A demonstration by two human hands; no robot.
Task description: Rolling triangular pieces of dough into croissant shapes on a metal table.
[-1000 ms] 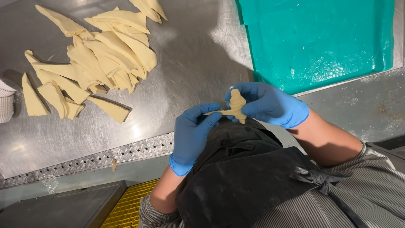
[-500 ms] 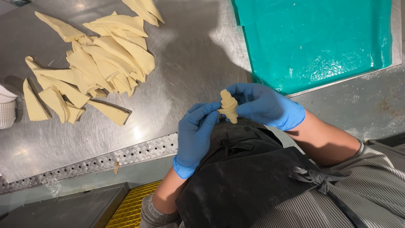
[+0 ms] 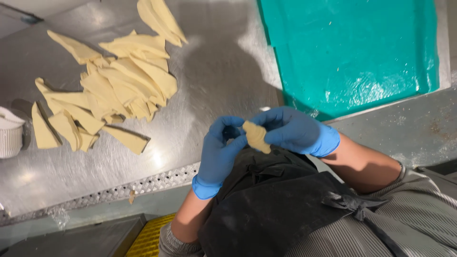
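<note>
Two blue-gloved hands, left hand [image 3: 220, 154] and right hand [image 3: 296, 132], pinch one dough piece [image 3: 256, 136] between fingertips, above black apron [image 3: 271, 209], off steel surface [image 3: 209, 90]. Change over last second: piece was flatter with spread corners, now rolled tighter into compact curl; shaping looks nearly done. Pile of cut dough triangles [image 3: 114, 90] lies on surface, roughly twenty, overlapping, exact count unclear. One teal mat [image 3: 352, 47]. One white ribbed cup [image 3: 9, 138] at edge.

- Worktop [image 3: 209, 85]: brushed steel, with a perforated front edge.
- Dough triangles [image 3: 114, 90]: pale, heaped at upper left.
- Teal mat [image 3: 352, 47]: flat, at upper right.
- White ribbed cup [image 3: 9, 138]: at left edge.
</note>
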